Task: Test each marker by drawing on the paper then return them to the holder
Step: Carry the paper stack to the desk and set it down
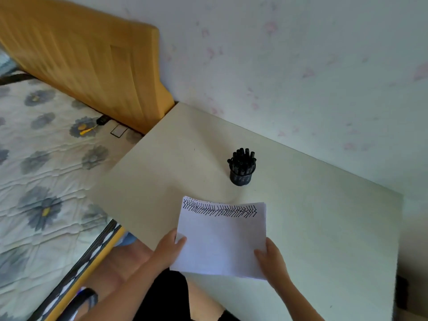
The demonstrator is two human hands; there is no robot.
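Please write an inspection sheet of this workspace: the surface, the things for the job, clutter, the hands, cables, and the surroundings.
Surface: pale table set against the wall.
Job's things: stack of paper with a row of black zigzag marks along its far edge; black holder full of capped black markers, standing beyond the paper.
Clutter: nothing seen on the table.
Hands: left hand grips the paper's left edge; right hand grips its right edge. No marker is held.
Cables: nothing seen.
Surroundings: bed with floral quilt and yellow headboard to the left; floral wallpaper behind.
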